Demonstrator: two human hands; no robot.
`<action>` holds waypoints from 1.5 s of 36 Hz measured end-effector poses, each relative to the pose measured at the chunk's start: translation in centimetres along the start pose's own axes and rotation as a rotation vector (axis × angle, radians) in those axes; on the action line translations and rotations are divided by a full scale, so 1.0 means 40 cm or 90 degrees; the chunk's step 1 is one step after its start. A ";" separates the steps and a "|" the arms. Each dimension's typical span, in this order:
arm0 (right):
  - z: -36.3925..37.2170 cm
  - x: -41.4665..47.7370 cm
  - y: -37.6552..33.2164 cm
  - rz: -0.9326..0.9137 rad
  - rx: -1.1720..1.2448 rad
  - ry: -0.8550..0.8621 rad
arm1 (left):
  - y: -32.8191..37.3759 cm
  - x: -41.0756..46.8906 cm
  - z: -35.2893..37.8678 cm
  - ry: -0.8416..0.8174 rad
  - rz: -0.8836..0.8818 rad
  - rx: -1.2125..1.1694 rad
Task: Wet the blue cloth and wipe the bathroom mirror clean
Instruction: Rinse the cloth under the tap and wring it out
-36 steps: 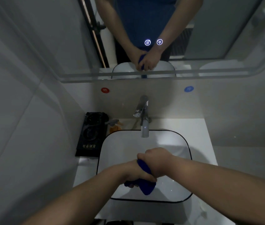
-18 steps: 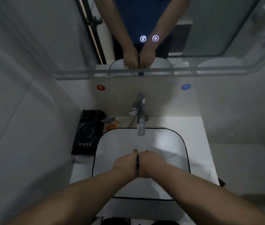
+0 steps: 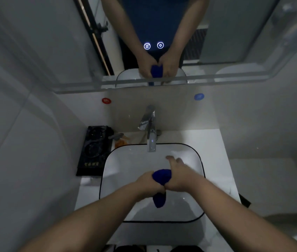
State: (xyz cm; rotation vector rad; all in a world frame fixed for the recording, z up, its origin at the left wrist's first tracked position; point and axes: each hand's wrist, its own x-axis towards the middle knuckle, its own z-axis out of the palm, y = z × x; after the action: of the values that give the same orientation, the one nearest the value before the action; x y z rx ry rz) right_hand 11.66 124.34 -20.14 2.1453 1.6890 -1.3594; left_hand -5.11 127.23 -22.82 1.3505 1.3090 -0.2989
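The cloth [image 3: 162, 176] is bunched into a short roll over the sink [image 3: 118, 160]. Its long axis runs from a bulge above the fists to a tail hanging toward the person. The left hand [image 3: 148, 183] and right hand [image 3: 180, 179] meet at its middle, equally near, fingers [image 3: 170, 158] curled round it, though a couple on the right stick out toward the faucet [image 3: 151, 140]. The mirror [image 3: 235, 33] lies up and ahead.

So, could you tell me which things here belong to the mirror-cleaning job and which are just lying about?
For the job: blue cloth, gripped by left hand and right hand; sink; tap; mirror.
Lying about: black box; orange item behind the sink; red sticker; blue sticker.
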 end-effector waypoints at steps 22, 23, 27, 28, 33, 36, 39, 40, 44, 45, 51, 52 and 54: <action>-0.037 -0.050 0.041 -0.599 -0.392 0.205 | 0.078 -0.156 -0.044 -0.387 -0.132 -0.186; -0.052 -0.055 0.032 -0.589 -0.418 0.167 | 0.085 -0.158 -0.038 -0.369 -0.127 -0.157; -0.085 -0.062 0.005 -0.491 -0.503 0.055 | 0.091 -0.146 -0.008 -0.248 -0.109 -0.086; -0.090 -0.064 -0.002 -0.475 -0.521 0.047 | 0.092 -0.141 0.000 -0.211 -0.105 -0.062; -0.105 -0.065 -0.031 -0.359 -0.572 0.042 | 0.137 -0.123 0.040 0.032 -0.097 0.103; -0.098 -0.057 -0.044 -0.278 -0.597 0.041 | 0.151 -0.111 0.061 0.138 -0.038 0.296; -0.079 -0.052 -0.047 -0.238 -0.609 0.046 | 0.143 -0.099 0.072 0.178 -0.045 0.352; -0.070 -0.049 -0.045 -0.228 -0.600 0.055 | 0.136 -0.094 0.074 0.192 -0.049 0.357; -0.041 -0.040 -0.041 -0.170 -0.484 0.089 | 0.102 -0.083 0.069 0.322 0.012 0.419; -0.033 -0.039 -0.040 -0.147 -0.420 0.091 | 0.093 -0.081 0.063 0.359 0.049 0.453; 0.018 -0.040 -0.013 -0.003 0.187 -0.009 | 0.073 -0.074 0.008 0.428 0.243 0.652; 0.027 -0.045 -0.011 0.023 0.258 -0.019 | 0.069 -0.072 0.003 0.424 0.279 0.657; 0.042 -0.061 -0.009 0.069 0.379 -0.043 | 0.056 -0.062 -0.008 0.400 0.338 0.683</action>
State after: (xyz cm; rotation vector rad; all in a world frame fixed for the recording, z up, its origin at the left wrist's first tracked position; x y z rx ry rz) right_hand 10.43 121.75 -19.35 2.3804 1.2209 -2.0702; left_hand -4.33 126.92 -19.58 2.8092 1.2303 -0.2067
